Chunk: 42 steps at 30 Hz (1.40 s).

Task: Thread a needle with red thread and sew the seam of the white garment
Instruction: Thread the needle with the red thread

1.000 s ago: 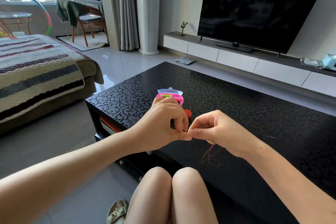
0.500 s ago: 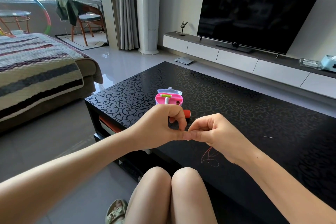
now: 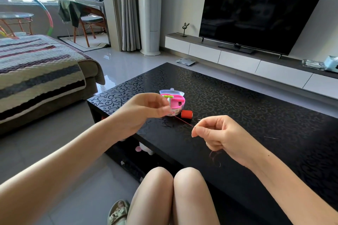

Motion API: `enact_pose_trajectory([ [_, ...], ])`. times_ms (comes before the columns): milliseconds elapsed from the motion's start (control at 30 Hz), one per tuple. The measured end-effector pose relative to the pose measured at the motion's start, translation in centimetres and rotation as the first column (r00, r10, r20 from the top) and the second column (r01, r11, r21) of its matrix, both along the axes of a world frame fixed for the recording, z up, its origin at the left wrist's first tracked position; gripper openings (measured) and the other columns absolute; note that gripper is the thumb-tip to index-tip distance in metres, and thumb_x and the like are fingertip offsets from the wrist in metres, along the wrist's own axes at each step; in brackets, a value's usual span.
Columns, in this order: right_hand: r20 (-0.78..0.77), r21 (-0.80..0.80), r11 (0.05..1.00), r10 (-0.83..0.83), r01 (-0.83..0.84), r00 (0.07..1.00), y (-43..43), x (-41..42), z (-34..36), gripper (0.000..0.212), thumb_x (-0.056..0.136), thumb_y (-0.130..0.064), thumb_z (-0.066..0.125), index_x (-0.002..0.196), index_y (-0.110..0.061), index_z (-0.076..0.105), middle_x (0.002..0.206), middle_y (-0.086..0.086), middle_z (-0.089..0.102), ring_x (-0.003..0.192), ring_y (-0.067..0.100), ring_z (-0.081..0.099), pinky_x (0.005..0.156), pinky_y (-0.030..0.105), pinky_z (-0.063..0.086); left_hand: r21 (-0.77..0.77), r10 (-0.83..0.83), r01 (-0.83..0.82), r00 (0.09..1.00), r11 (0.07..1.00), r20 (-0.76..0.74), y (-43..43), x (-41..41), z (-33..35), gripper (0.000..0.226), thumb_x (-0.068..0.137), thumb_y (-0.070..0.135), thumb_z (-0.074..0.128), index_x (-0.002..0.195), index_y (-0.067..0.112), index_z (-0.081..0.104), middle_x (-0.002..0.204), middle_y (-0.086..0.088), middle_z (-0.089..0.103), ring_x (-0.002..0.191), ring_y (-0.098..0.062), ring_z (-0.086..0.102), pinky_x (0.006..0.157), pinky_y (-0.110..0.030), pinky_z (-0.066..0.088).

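A taut length of red thread (image 3: 183, 121) runs between my two hands above the black table (image 3: 237, 100). My left hand (image 3: 144, 109), blurred, pinches the thread's far end in front of the pink sewing kit box (image 3: 176, 101). My right hand (image 3: 221, 138) pinches the needle at its fingertips, the thread passing there; the needle itself is too small to make out. A loose curl of thread (image 3: 215, 159) hangs below my right hand. A red spool (image 3: 187, 114) lies beside the kit. No white garment is in view.
A second thin needle or pin (image 3: 271, 138) lies on the table to the right. A striped blanket covers the sofa (image 3: 36, 71) at left. A TV (image 3: 259, 14) stands on a low cabinet behind the table. My knees are below the table's near edge.
My hands were pressed together at the fingertips; now the left hand has moved up and left, drawing the red thread out taut, and the right hand has shifted slightly right.
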State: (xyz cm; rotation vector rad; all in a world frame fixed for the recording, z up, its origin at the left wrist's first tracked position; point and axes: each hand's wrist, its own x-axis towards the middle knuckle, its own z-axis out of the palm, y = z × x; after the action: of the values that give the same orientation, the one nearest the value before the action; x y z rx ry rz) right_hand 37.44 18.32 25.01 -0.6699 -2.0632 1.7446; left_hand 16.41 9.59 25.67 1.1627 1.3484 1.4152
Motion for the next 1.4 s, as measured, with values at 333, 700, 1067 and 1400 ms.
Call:
enact_pose_trajectory([
  [333,0.095,0.033,0.991,-0.130,0.127,0.987,3.6,1.5,0.1,0.018,0.088,0.001,0.058,0.072,0.003,0.066,0.043,-0.003,0.025,0.043,0.011,0.018,0.044,0.023,0.017,-0.105,0.527,-0.523,0.849,0.846,0.014,-1.7,-10.5,-2.6,0.004,0.087,0.008,0.064,0.085,0.011,0.065,0.057,0.006,0.058,0.050,-0.003,0.045,0.049,-0.011,0.036],
  [700,0.113,-0.058,0.992,-0.101,0.108,0.988,3.4,-0.9,1.1,0.022,0.086,0.005,0.054,0.067,0.000,0.064,0.042,-0.002,0.024,0.041,0.010,0.017,0.044,0.023,0.016,-0.472,0.508,-0.265,0.691,0.840,0.515,-3.7,-16.7,-7.2,0.024,0.090,0.040,0.054,0.098,0.021,0.067,0.092,-0.003,0.067,0.085,-0.014,0.059,0.083,-0.032,0.040],
  [1067,0.156,-0.084,0.995,0.057,-0.044,0.986,1.7,-4.7,3.9,0.013,0.088,0.005,0.053,0.078,0.005,0.061,0.037,-0.006,0.030,0.036,0.007,0.020,0.043,0.023,0.014,0.009,0.407,-0.427,0.854,0.904,-0.323,-0.4,-5.8,-1.7,0.019,0.088,0.033,0.065,0.101,0.019,0.071,0.105,0.002,0.071,0.098,-0.012,0.063,0.080,-0.018,0.041],
  [1400,0.094,-0.121,0.991,0.073,-0.061,0.993,2.5,-4.2,4.2,0.011,0.091,0.001,0.050,0.083,0.004,0.058,0.036,-0.005,0.029,0.032,0.005,0.019,0.036,0.017,0.015,-0.051,-0.032,0.025,0.989,0.998,-0.143,2.7,4.3,1.0,0.048,0.102,0.035,0.035,0.114,-0.009,0.051,0.068,-0.006,0.056,0.057,-0.016,0.051,0.056,-0.026,0.048],
])
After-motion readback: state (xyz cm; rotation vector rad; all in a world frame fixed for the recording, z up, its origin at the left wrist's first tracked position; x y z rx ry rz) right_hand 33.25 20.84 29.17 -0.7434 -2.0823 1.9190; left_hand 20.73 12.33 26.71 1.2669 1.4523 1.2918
